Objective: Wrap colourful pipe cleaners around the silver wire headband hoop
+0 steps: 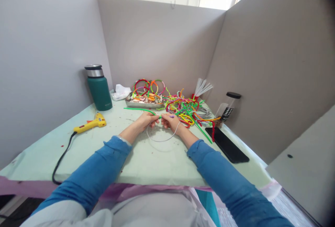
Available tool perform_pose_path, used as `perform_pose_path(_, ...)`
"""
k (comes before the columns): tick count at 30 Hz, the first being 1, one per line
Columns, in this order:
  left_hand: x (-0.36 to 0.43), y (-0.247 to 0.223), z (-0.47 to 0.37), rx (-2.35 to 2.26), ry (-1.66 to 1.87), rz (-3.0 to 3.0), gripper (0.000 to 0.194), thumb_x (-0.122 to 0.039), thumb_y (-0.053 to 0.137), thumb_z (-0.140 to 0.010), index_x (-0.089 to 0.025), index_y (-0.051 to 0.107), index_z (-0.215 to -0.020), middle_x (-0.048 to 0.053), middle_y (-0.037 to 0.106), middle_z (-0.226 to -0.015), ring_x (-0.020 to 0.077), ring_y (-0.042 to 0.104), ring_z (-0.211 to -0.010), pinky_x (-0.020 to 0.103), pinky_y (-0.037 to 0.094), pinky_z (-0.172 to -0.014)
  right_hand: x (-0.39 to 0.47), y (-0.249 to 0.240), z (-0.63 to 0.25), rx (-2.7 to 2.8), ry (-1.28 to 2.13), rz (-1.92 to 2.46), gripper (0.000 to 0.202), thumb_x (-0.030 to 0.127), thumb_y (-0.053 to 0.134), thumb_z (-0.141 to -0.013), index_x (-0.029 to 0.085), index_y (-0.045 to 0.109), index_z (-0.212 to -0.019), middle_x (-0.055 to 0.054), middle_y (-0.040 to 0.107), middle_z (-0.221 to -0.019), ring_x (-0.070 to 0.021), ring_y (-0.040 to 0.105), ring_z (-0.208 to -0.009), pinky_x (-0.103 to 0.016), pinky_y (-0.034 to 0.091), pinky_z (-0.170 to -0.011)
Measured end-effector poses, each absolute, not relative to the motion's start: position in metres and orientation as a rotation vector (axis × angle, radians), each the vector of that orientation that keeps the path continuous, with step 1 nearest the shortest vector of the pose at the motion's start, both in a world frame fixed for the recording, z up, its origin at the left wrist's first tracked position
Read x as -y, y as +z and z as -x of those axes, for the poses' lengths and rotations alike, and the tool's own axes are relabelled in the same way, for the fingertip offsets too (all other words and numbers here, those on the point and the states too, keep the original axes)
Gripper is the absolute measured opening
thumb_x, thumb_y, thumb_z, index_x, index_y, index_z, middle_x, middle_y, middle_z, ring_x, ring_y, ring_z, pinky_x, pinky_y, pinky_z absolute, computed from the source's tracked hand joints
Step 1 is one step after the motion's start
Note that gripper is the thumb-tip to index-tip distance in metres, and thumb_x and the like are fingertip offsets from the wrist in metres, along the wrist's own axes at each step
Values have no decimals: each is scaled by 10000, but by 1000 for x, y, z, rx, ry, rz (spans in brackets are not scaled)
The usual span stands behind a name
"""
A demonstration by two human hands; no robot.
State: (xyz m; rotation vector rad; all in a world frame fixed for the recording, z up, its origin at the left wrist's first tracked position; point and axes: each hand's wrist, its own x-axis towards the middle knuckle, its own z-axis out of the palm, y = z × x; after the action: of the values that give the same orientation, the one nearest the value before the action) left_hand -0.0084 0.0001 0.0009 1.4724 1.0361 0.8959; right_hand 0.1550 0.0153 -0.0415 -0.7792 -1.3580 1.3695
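My left hand (148, 121) is closed, pinching a green pipe cleaner (138, 108) whose long free end stretches off to the left. My right hand (171, 121) is closed on a thin, pale headband hoop (161, 141), which curves below both hands. Green wrapping shows on the hoop between my fingertips, and a purple bit (172, 116) sticks out by the right thumb. The fingertips of both hands nearly meet. How the green end goes round the hoop is partly hidden by my fingers.
Behind my hands lie a tangle of coloured pipe cleaners (183, 105) and a metal tray (145, 105) with wrapped hoops (158, 80). A yellow glue gun (90, 125) and green bottle (98, 92) stand left; a black phone (227, 145) and clear bottle (229, 105) right. Grey partitions (159, 42) enclose the table.
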Motion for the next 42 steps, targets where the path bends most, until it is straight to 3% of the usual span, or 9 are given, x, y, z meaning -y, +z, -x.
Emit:
perform_pose_path(6, -3, -3, 10, -1008, 904, -1520, 385, -461, 728, -677, -99, 625, -593, -2, 472, -390, 67, 394, -360, 218, 293, -406, -14, -40, -155, 1350, 1382, 778, 416, 551, 706, -658, 150, 599, -631, 2, 577, -538, -76, 475, -398, -204, 345, -373)
perform_pose_path(15, -1, -1, 8, -1059, 882, -1489, 421, -508, 720, -672, -105, 613, -613, -14, 467, -382, 67, 382, -359, 213, 279, -390, -13, -38, -155, 1352, 1399, 791, 331, 465, 724, -647, 157, 603, -622, 3, 587, -542, -78, 471, -405, -216, 343, -382)
perform_pose_path(21, -3, -3, 8, -1105, 949, -1485, 429, -522, 671, -725, -111, 588, -632, 16, 559, -470, 55, 386, -337, 215, 252, -372, -12, -36, -155, 1359, 1388, 808, 336, 472, 717, -650, 159, 598, -635, 7, 588, -558, -74, 472, -403, -214, 350, -389)
perform_pose_path(26, -4, -3, 8, -1177, 970, -1563, 418, -504, 651, -755, -117, 587, -611, -10, 493, -395, 54, 368, -317, 216, 231, -372, -13, -36, -155, 1360, 1389, 828, 336, 474, 709, -659, 161, 587, -646, 12, 584, -555, -73, 468, -396, -215, 344, -390)
perform_pose_path(42, -3, -3, 9, -1166, 948, -1600, 427, -515, 639, -747, -115, 607, -600, -14, 468, -371, 69, 372, -331, 223, 254, -404, -13, -36, -154, 1368, 1394, 828, 337, 472, 708, -659, 157, 588, -651, 12, 585, -554, -69, 471, -393, -209, 345, -387)
